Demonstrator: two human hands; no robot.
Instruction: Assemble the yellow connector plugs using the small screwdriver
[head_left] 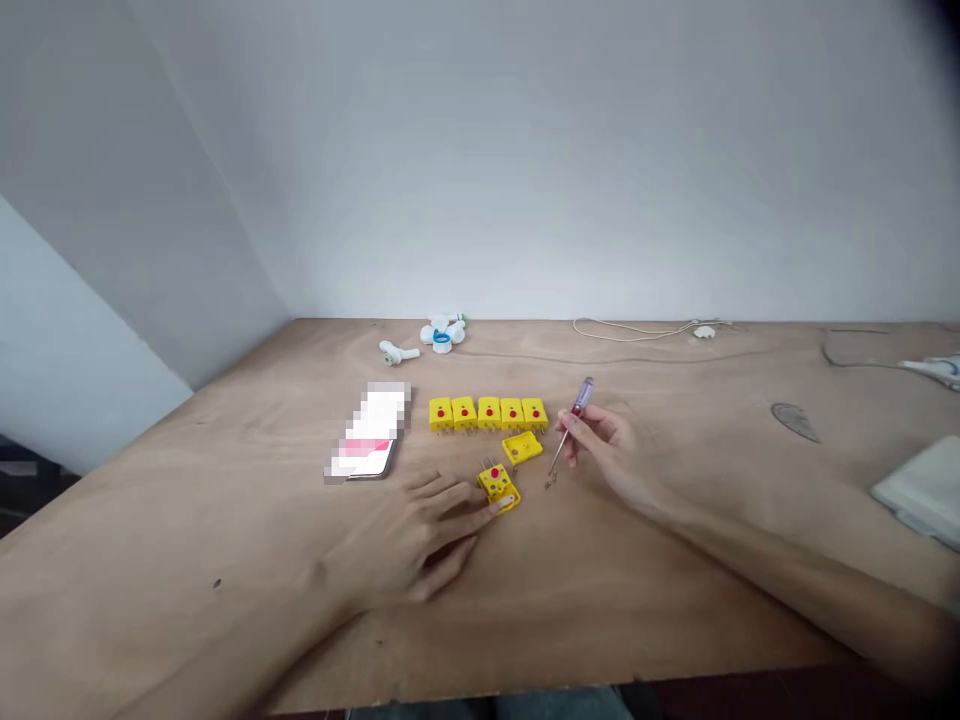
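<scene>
My left hand (435, 525) lies palm down on the table with its fingers apart. Its index fingertip touches the lower end of an opened yellow two-pin plug (496, 483), which has a red dot and a whitish piece inside. My right hand (604, 440) is closed round a screwdriver (580, 397) with a clear purple and red handle. The screwdriver's tip points down at small metal bits (552, 481), perhaps screws, on the wood. Between the hands lies a loose yellow cover (522, 447), inner side up. Behind it, several closed yellow plugs (489, 412) stand in a row.
On the left lies a phone (369, 440) with a lit screen. White plastic fittings (442, 335) and a thin cord (637, 328) are near the wall. A white case (922, 490) sits at the right edge of the wooden table (225, 480).
</scene>
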